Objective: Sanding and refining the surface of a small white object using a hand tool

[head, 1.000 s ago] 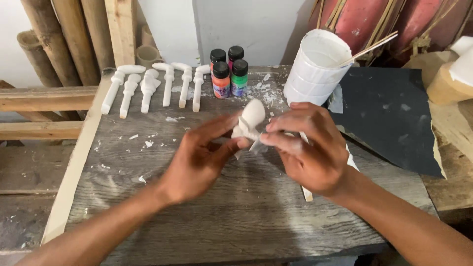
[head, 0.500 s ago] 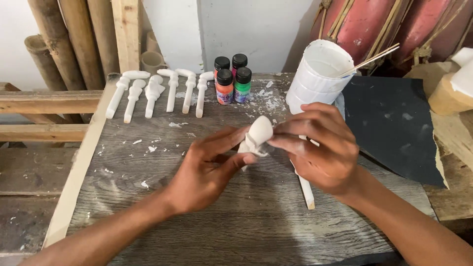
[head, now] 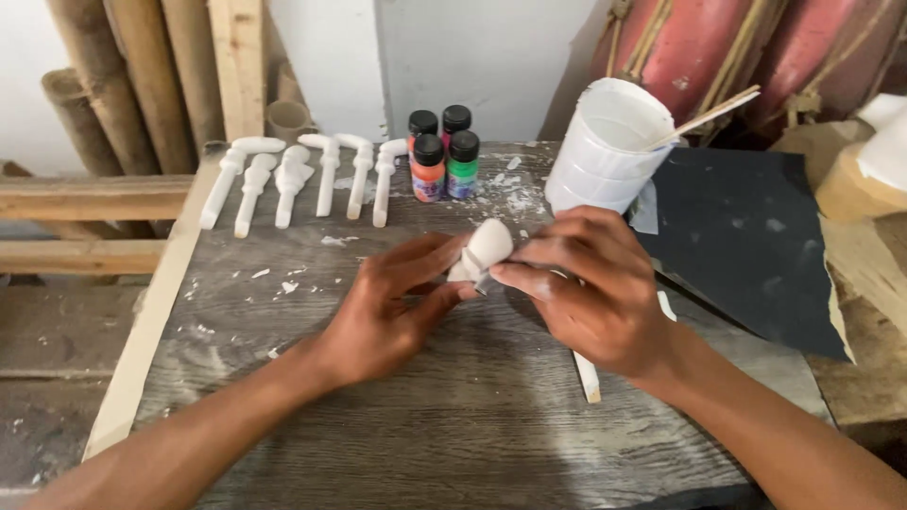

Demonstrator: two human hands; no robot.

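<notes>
Both hands meet over the middle of a weathered grey wooden table (head: 397,444). My left hand (head: 387,307) pinches a small white plaster piece (head: 482,247) with a rounded top, holding it between thumb and fingers. My right hand (head: 590,293) presses on the same piece from the right, and a thin grey tool tip shows between its fingers at the piece's lower side. A pale wooden stick (head: 586,373) lies on the table under the right hand.
Several white plaster figures (head: 302,175) lie in a row at the table's back left. Several small paint bottles (head: 442,156) with black caps stand behind the hands. A white plastic cup (head: 605,151) with a stick in it stands at back right, beside a dark sheet (head: 746,246). Bamboo poles (head: 142,85) lean at the back left.
The hands and the white piece have stayed together at the table's middle, shifting slightly; the right fingers have moved along the piece's lower side.
</notes>
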